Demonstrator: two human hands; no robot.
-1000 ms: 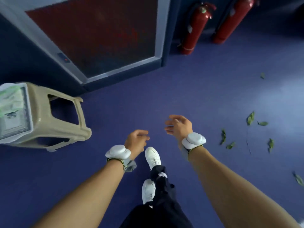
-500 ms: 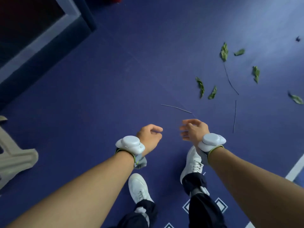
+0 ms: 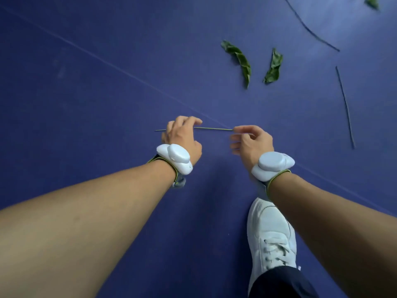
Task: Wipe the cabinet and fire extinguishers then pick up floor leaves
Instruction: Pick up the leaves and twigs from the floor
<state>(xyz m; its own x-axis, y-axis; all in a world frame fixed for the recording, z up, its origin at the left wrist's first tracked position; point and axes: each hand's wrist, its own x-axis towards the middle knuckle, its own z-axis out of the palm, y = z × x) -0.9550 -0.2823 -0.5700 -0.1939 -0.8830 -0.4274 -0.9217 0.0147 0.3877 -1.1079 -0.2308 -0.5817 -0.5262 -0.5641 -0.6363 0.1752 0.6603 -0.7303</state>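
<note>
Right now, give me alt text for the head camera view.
Both hands meet a thin green stem low over a blue floor: right hand pinches one end, left hand reaches over it. Two curled leaves lie beyond.

No text, label, brand, number or sign can be read anywhere in the head view. The white wrist devices, the white shoe and the blue floor show no legible marking.
</note>
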